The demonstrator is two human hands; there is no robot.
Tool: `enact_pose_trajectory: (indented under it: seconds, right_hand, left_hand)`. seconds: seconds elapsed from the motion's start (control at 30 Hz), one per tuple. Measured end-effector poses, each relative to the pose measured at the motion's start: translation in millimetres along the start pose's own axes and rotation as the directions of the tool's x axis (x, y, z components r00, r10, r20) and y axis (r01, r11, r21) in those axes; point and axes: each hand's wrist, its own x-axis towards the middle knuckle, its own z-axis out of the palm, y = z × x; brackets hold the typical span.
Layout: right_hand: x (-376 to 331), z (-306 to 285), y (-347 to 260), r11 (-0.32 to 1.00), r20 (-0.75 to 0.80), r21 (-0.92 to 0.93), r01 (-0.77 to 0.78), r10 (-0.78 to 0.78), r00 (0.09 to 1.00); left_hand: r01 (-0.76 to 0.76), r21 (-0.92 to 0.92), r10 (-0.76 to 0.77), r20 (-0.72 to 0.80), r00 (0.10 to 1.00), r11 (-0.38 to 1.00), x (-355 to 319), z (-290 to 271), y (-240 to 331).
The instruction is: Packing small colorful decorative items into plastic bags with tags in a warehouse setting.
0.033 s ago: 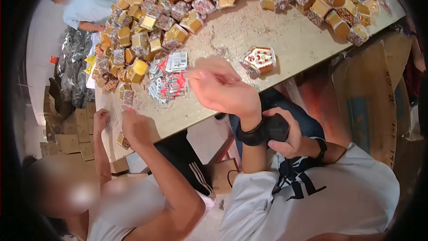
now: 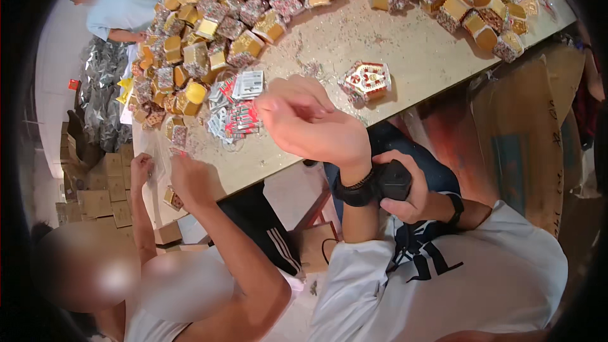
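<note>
My left hand (image 2: 304,114) hovers above the front of the table, its fingers curled in loosely and nothing visible in them. Around that wrist is a black strap carrying a chunky black device (image 2: 394,180). My right hand (image 2: 410,193) is closed around this device, thumb and fingers on its sides. Beyond my left hand, a small house-shaped ornament (image 2: 368,81) in gold, red and white lies on the table (image 2: 418,88). Just left of my left hand is a pile of red, white and grey printed tags (image 2: 237,114).
House-shaped ornaments (image 2: 244,47) in clear wrap are heaped along the far side, with another heap (image 2: 484,9) at right. A co-worker's hands (image 2: 190,177) are at the table's left end. Another person (image 2: 126,3) stands far left. Cardboard (image 2: 516,145) stands at right.
My left hand has shifted slightly left and looks less blurred. My right hand keeps its hold on the wrist device.
</note>
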Motion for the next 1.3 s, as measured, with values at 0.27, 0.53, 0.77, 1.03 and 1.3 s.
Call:
enact_pose_trajectory:
  seconds: [0.27,0.53,0.77,1.03,1.3]
  right_hand:
    - [13.1,-6.7,15.3,0.970,0.105,-0.073,0.232,-0.224,0.969]
    - [65.6,-62.4,-32.5,0.574,0.419,-0.711,0.407,-0.119,0.900]
    - [122.6,-70.1,-3.3,0.482,0.172,-0.834,0.270,-0.238,0.956]
    - [100.6,-73.2,-1.9,0.825,0.033,-0.548,0.137,-0.142,0.989]
    - [127.3,-113.6,-3.5,0.680,0.027,-0.713,0.169,-0.214,0.976]
  left_hand:
    - [0.196,-0.186,-0.186,0.071,0.980,0.963,9.2,-0.9,11.5]
    - [0.228,0.071,-0.235,0.122,0.964,0.971,24.4,-33.6,31.8]
    - [-0.025,0.828,-0.322,0.245,0.914,0.560,3.7,-63.8,10.9]
    - [0.168,0.668,-0.552,0.418,0.721,0.725,-19.4,-74.7,16.5]
    - [-0.252,0.777,-0.393,0.535,0.748,0.577,-14.3,-65.1,5.6]
